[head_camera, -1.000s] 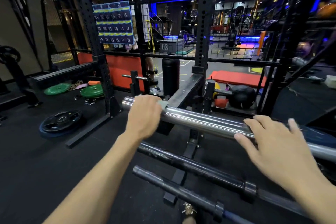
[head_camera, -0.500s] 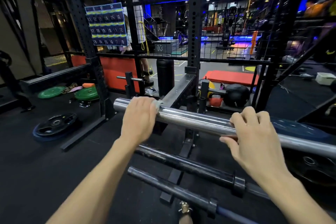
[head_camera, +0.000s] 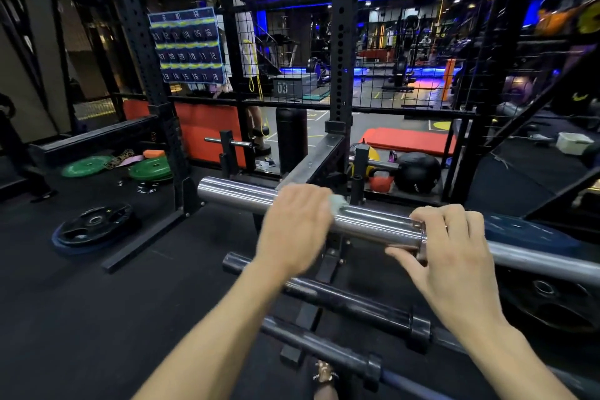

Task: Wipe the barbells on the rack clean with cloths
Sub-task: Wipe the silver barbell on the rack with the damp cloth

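Black steel uprights of the rack [head_camera: 339, 42] rise behind the chrome barbell [head_camera: 373, 221], whose sleeve lies across the rack, two darker barbells [head_camera: 350, 302] racked just below it. On the floor at left lies a black weight plate [head_camera: 94, 227]. The right hand [head_camera: 451, 256] grips the sleeve's collar, fingers curled over it. The left hand [head_camera: 295, 230], blurred, wraps the sleeve, pressing a pale cloth [head_camera: 337, 201] against it.
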`<state>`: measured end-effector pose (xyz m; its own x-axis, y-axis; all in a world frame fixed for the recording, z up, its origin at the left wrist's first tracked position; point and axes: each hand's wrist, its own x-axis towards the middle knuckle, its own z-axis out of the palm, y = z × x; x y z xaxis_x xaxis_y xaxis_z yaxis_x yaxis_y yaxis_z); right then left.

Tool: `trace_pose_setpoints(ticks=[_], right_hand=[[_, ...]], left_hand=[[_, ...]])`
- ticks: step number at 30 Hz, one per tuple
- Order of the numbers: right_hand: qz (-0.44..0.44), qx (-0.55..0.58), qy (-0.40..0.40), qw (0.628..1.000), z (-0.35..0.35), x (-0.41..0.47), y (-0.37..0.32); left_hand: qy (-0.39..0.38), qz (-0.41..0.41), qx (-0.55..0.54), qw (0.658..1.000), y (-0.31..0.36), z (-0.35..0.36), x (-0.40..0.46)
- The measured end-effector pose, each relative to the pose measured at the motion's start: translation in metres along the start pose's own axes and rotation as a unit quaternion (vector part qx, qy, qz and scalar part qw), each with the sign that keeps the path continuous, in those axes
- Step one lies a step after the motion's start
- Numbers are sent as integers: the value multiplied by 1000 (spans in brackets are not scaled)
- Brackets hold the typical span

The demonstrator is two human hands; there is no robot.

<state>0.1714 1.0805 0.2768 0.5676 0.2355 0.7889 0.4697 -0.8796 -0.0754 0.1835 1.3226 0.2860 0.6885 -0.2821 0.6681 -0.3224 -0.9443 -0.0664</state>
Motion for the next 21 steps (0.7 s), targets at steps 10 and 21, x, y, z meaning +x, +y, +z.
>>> trace_pose_setpoints(ticks=[10,21], right_hand=[[45,98,-13,994,1,-9,-9],[73,79,-180,978,-23,15,7]], left_hand=[[-33,-36,-87,995,88,8,21],[-52,-74,-68,994,-40,-9,4]])
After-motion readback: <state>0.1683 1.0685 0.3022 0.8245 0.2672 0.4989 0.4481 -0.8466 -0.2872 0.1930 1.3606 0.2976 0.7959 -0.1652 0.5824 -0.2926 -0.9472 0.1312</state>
